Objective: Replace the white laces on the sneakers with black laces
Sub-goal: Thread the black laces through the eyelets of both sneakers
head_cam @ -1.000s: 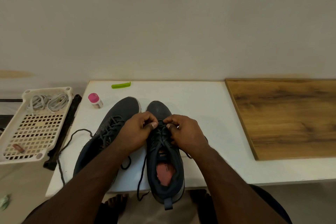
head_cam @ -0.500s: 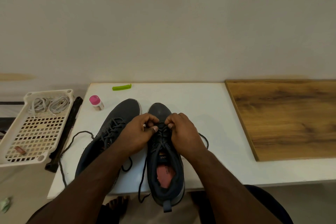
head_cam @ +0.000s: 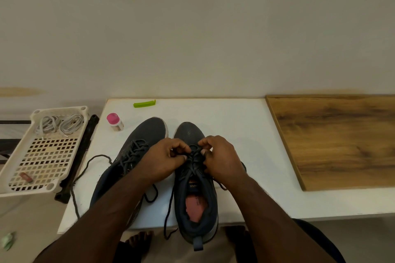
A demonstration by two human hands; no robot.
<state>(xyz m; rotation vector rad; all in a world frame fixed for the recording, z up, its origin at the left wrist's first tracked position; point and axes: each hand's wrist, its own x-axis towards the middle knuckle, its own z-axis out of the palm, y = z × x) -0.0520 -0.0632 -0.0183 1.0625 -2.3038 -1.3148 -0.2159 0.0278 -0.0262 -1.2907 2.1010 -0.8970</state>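
Note:
Two dark grey sneakers stand side by side on the white table (head_cam: 235, 130), toes away from me. The left sneaker (head_cam: 136, 147) carries black laces whose loose ends trail off to the left. On the right sneaker (head_cam: 195, 194), whose heel overhangs the table's front edge, my left hand (head_cam: 164, 160) and my right hand (head_cam: 222, 158) both pinch the black lace (head_cam: 193, 156) at the lower eyelets. One lace end hangs down past the front edge. The white laces (head_cam: 59, 125) lie coiled in the white plastic basket (head_cam: 42, 186) at the left.
A small pink-capped bottle (head_cam: 114, 121) and a green clip (head_cam: 144, 104) lie behind the sneakers. A wooden board (head_cam: 335, 139) covers the table's right side. A black bar (head_cam: 79, 156) runs between basket and table. My bare feet show below the table edge.
Both hands have stayed on the right sneaker's lace, fingers shifting slightly closer together over the eyelets. The view has tilted down a little.

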